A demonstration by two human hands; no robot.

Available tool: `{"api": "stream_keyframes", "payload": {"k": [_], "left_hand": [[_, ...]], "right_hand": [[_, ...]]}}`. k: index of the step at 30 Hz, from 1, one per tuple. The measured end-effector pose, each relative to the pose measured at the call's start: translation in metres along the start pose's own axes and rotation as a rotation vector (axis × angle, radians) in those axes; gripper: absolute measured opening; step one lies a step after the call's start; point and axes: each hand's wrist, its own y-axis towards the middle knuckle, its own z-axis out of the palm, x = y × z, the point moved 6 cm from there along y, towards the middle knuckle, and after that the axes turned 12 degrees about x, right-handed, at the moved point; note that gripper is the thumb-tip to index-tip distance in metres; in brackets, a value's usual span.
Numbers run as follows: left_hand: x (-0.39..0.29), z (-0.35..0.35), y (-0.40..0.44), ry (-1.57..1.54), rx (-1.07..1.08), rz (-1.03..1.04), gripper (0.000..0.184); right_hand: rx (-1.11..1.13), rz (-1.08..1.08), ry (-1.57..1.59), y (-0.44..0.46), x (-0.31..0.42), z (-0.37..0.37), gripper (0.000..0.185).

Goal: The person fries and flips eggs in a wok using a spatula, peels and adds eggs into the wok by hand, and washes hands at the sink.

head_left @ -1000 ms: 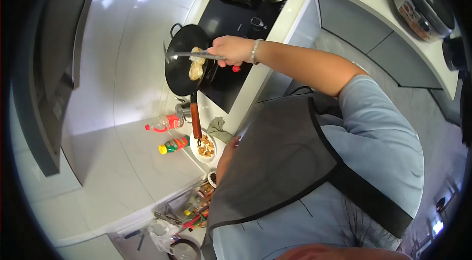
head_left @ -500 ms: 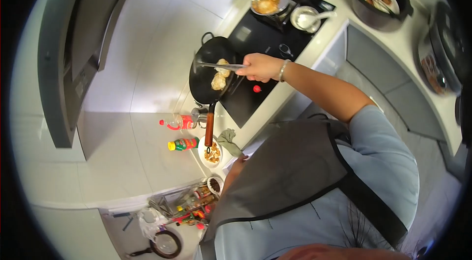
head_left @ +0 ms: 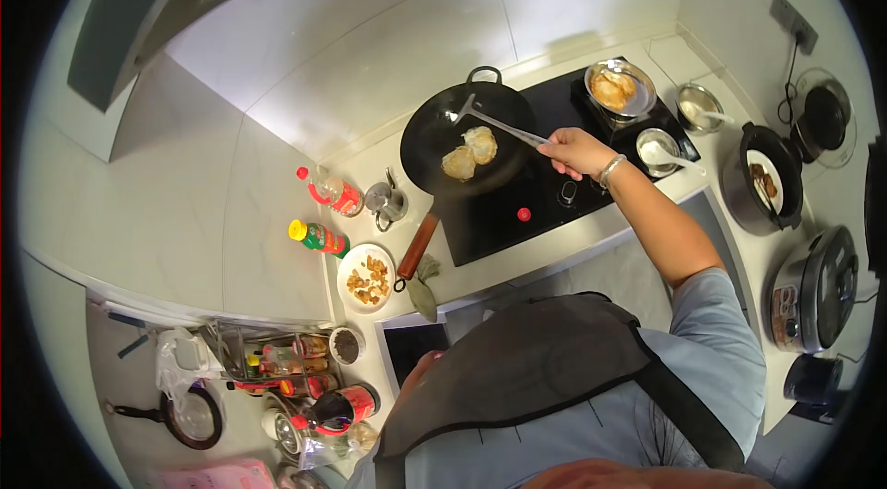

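My right hand is closed around the handle of a metal spatula, whose head hangs over the far side of a black wok. Two pieces of food that look like fried eggs lie touching each other in the wok, close to the spatula but apart from its head. The wok's wooden handle points toward the counter's near edge. Of my left hand only a small part shows beside the apron; its fingers are hidden.
A plate of browned pieces, a green cloth, a metal pot and two bottles stand left of the wok. On the right are a bowl of fried food, a bowl with a white spoon and a black pot.
The camera view has turned, showing more of the right counter. The spatula's head now points toward the back of the wok. My left hand has drawn back from near the green cloth.
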Motion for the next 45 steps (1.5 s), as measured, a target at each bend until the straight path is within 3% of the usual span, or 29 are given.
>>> {"api": "stream_keyframes", "payload": {"k": [6, 12, 13, 14, 17, 19, 32, 39, 45], "left_hand": [[0.026, -0.014, 0.014, -0.059, -0.003, 0.009, 0.037], [-0.008, -0.07, 0.068, 0.149, -0.056, 0.04, 0.037], [-0.021, -0.087, 0.072, 0.19, -0.17, 0.098, 0.038], [-0.032, -0.103, 0.074, 0.219, -0.279, 0.157, 0.039], [-0.053, -0.129, 0.073, 0.273, -0.541, 0.108, 0.042], [-0.069, -0.13, 0.087, 0.305, -0.575, 0.161, 0.043], [-0.12, -0.099, 0.153, 0.485, -0.296, 0.395, 0.044], [-0.103, -0.099, 0.145, 0.448, -0.289, 0.409, 0.046], [-0.049, -0.107, 0.109, 0.366, -0.292, 0.411, 0.048]], "right_hand": [[-0.012, 0.029, 0.223, 0.007, -0.006, 0.012, 0.025], [0.085, -0.098, 0.582, -0.021, -0.042, 0.061, 0.025], [0.215, -0.169, 0.635, -0.026, -0.047, 0.073, 0.025], [-0.003, -0.137, 0.616, -0.042, -0.044, 0.084, 0.025], [0.003, -0.186, 0.651, -0.062, -0.06, 0.107, 0.027], [0.017, -0.171, 0.667, -0.073, -0.069, 0.118, 0.027], [-0.227, -0.2, 0.503, -0.127, -0.084, 0.13, 0.032], [-0.224, -0.259, 0.362, -0.104, -0.064, 0.116, 0.027], [-0.131, -0.309, 0.239, -0.071, -0.035, 0.104, 0.021]]}}
